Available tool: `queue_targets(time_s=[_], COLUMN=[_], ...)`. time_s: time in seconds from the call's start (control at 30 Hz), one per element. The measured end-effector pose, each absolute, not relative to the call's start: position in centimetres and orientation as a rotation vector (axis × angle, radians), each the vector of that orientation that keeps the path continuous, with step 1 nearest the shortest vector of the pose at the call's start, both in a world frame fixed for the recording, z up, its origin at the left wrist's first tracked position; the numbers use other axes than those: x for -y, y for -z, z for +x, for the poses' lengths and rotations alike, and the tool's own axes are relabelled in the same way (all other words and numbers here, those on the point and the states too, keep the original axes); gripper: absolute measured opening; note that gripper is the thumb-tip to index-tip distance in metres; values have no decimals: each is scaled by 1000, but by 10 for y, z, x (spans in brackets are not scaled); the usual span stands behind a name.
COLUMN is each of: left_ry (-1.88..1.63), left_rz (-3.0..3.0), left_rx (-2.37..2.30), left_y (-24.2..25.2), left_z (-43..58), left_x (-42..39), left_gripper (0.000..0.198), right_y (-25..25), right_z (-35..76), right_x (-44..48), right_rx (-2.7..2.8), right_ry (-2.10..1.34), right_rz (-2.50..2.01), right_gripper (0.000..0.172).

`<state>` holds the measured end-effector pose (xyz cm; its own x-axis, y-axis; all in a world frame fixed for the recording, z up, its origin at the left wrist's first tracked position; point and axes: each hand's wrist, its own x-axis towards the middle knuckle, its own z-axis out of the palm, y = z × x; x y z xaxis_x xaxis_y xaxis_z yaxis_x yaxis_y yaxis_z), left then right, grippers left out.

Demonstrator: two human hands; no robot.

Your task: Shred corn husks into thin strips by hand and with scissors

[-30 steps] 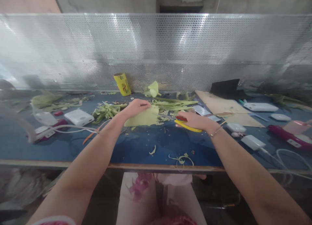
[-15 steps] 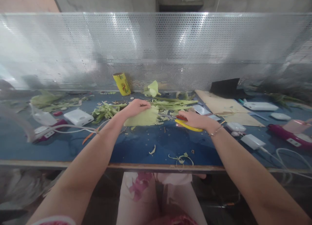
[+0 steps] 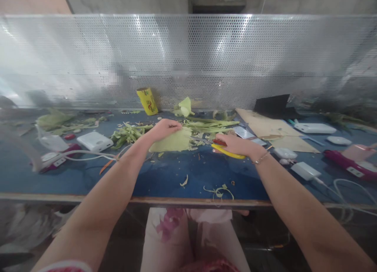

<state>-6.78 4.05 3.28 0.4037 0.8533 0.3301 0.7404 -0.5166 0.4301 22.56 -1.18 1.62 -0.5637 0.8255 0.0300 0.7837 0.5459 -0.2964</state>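
Observation:
A broad pale green leaf (image 3: 173, 141) with a ragged right edge lies over the middle of the blue tabletop. My left hand (image 3: 166, 127) is closed on its upper edge, fingers pressed together. In my right hand (image 3: 232, 143) is a pair of scissors (image 3: 228, 151) with yellow and red handles. Their blades point left and meet the leaf's right edge; how wide they stand apart is too small to tell. Behind the leaf lie long green stalks (image 3: 206, 125), and left of it a heap of cut green pieces (image 3: 129, 134).
A yellow can-like container (image 3: 147, 101) leans near the perforated metal screen (image 3: 182, 60). White power banks or chargers (image 3: 94, 141), cables and power strips (image 3: 353, 166) lie on both sides. Cardboard (image 3: 271, 126) is at the right. Green scraps (image 3: 219, 192) lie near the front edge.
Almost nothing differs. Both hands, the leaf and the scissors keep nearly the same places, with only a very slight shift of the left hand.

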Motion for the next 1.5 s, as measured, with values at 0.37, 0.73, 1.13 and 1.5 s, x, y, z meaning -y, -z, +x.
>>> queue_targets(time_s=[0.37,0.73,1.13,1.5], left_ry=[-781,-792,-806,-835], left_rz=[2412,2406,2406,2398], left_rx=[-1399,-1405,-1436,-1461], left_y=[-28,-30,-34,-37], left_z=[-65,-66,-68,-69], left_x=[-42,-42,-40,-39], left_gripper=[30,28,30,30], right_y=[-16,-19,-16,-16], right_z=[225,229,237,235], right_x=[12,7,3,8], right_rx=[2615,2665,2653,2693], right_ry=[-387,-267,-234,-385], right_rz=[-1338,-1279,-1411,-1412], right_gripper=[38,46,45,46])
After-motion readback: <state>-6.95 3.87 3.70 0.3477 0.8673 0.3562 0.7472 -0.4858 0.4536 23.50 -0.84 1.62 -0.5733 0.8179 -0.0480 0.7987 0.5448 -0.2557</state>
